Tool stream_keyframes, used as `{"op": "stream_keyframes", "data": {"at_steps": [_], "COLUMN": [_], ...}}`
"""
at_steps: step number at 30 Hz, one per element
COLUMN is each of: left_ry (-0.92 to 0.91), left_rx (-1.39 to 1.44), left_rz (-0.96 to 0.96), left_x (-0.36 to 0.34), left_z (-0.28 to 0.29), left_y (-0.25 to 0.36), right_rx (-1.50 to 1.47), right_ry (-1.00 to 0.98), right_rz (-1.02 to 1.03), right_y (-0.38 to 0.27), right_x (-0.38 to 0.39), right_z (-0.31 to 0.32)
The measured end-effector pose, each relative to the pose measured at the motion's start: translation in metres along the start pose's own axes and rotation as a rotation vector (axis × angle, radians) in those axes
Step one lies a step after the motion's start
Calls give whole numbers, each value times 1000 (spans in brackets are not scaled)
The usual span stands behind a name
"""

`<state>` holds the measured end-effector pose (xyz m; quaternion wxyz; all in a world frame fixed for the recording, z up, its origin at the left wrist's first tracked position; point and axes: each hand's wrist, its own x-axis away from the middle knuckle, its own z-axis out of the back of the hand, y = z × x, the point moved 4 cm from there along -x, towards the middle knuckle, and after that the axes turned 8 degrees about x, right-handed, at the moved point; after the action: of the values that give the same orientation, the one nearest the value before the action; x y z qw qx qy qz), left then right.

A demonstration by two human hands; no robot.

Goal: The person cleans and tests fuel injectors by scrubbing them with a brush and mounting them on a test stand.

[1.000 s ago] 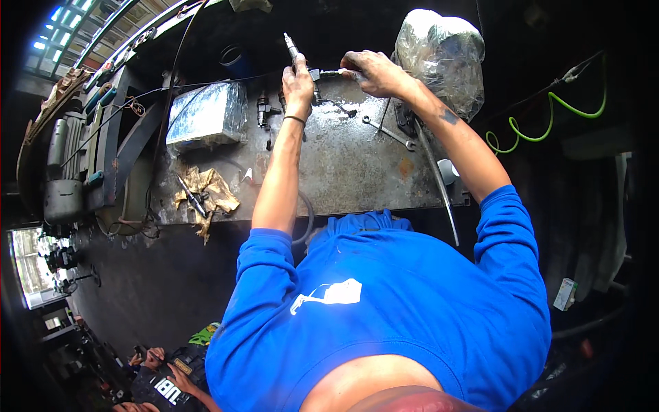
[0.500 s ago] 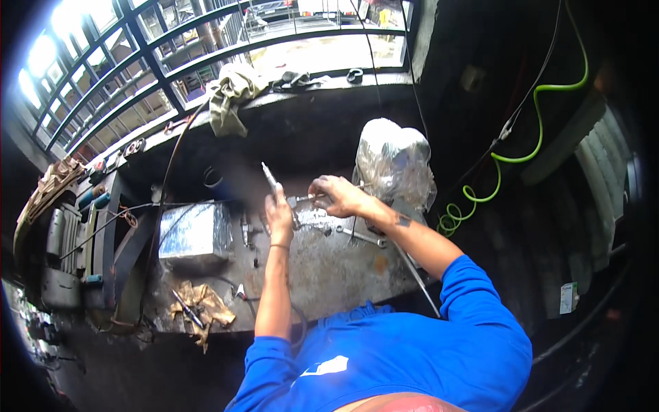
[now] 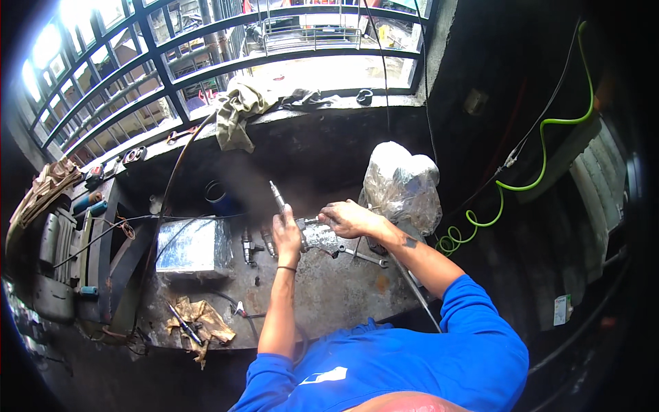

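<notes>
My left hand (image 3: 288, 237) grips an upright, slightly tilted metal injector (image 3: 278, 197), its narrow silver tip pointing up. A pale haze (image 3: 250, 185) hangs around the tip. My right hand (image 3: 347, 220) is closed on a small fitting (image 3: 319, 221) at the injector's side. Just below and left of my hands, similar injector bodies (image 3: 248, 246) lie on the stained metal bench (image 3: 329, 302). A combination wrench (image 3: 364, 257) lies to the right, near a long metal bar (image 3: 419, 295).
A wrapped box (image 3: 192, 247) and oily paper (image 3: 209, 323) with a tool are on the left, beside machinery (image 3: 58, 261). A plastic-covered bulky object (image 3: 401, 189) stands behind at right. A barred window (image 3: 295, 38), cloths (image 3: 237, 117) on its sill and a green coiled hose (image 3: 546, 151) surround the bench.
The view has tilted up, bringing the window in and moving the bench lower in frame. Haze has appeared around the injector's tip. Both hands keep their holds.
</notes>
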<state>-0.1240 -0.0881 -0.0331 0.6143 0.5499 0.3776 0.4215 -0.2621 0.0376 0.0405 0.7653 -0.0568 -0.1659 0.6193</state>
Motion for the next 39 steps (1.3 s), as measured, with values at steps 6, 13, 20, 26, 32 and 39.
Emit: {"op": "stream_keyframes", "data": {"at_steps": [6,13,20,26,32,39], "left_ry": [21,-8,51,3,31,80], "left_rx": [55,12,5,213,95,111], "left_rz": [-52,65,120,94,100,82], "left_x": [11,4,7,14,18,19], "left_z": [7,-5,31,-10,1,1], "left_y": [27,21,8,15,-1,11], "right_rx": [-111,-316,-426,-272,-451,-332], "right_ry": [465,340,274,309,61,257], "right_rz": [282,140,308,163,56,282], "right_y": [-3,-2,-35,2,-15,3], "right_x": [4,-3,-13,-4,-8,-18], "right_z": [4,16,1,-9,-3,-4]}}
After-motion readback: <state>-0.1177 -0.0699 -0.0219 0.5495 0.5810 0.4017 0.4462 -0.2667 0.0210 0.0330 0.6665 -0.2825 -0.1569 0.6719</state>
